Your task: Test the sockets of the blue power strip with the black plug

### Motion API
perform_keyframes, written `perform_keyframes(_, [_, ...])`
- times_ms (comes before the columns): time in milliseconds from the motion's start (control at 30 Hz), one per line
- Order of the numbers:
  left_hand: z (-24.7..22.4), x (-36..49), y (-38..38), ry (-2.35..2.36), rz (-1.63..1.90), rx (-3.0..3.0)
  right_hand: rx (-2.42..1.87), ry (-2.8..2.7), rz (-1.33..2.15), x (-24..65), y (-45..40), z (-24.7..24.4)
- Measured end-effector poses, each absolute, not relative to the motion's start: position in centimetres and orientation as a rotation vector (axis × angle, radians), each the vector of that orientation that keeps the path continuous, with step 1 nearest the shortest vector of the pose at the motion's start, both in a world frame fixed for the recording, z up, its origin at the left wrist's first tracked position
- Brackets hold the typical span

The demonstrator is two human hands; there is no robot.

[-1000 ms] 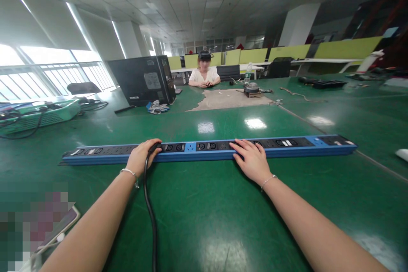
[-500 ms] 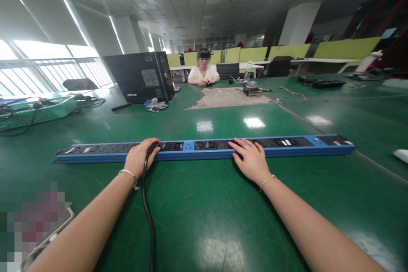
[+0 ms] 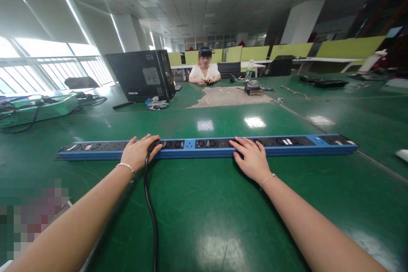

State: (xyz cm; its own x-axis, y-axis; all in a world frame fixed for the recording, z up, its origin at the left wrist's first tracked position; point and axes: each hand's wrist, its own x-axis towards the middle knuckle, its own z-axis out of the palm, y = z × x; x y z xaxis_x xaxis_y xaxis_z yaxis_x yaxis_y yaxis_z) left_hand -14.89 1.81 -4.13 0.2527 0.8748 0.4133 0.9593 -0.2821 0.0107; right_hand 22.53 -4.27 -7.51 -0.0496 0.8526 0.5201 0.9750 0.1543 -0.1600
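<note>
A long blue power strip (image 3: pixel 204 151) with black socket panels lies across the green table in front of me. My left hand (image 3: pixel 138 152) is closed round the plug (image 3: pixel 154 144) of a black power cord (image 3: pixel 149 204), at the strip's sockets left of the middle. From there the cord hangs down toward the near edge of view. My right hand (image 3: pixel 251 158) rests with fingers spread on the strip, right of the middle, and holds nothing. The sockets under both hands are hidden.
A black computer case (image 3: pixel 140 76) stands back left, with gloves (image 3: pixel 157 103) beside it. A green basket (image 3: pixel 47 111) holds cables at the far left. Across the table (image 3: pixel 204 195) sits a person (image 3: pixel 204 72). A metal device (image 3: pixel 252 86) and a bottle (image 3: pixel 249 70) are at the back.
My left hand and wrist have shifted slightly, with the plug still held at the strip. The right hand stays on the strip. The view has moved a little.
</note>
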Motion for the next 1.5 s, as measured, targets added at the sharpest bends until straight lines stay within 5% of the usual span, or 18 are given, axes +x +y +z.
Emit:
perform_keyframes(767, [-2.0,-14.4,1.1,-1.787,-0.207,-2.278,-1.718,-1.927,-0.333,22.4,-4.3,-7.6])
perform_keyframes(1100, [-4.6,-15.6,2.3,-1.779,-0.63,-2.41,-1.694,-1.91,-0.335,22.5,-4.1,-7.7])
perform_keyframes(1300, [-3.4,-15.1,2.2,-1.729,-1.537,-2.241,-1.684,-1.898,-0.31,22.5,-4.2,-7.7])
perform_keyframes(1500, [-3.8,-12.4,1.8,-1.794,-1.504,-2.395,-1.685,-1.894,-0.302,22.5,-4.1,-7.7])
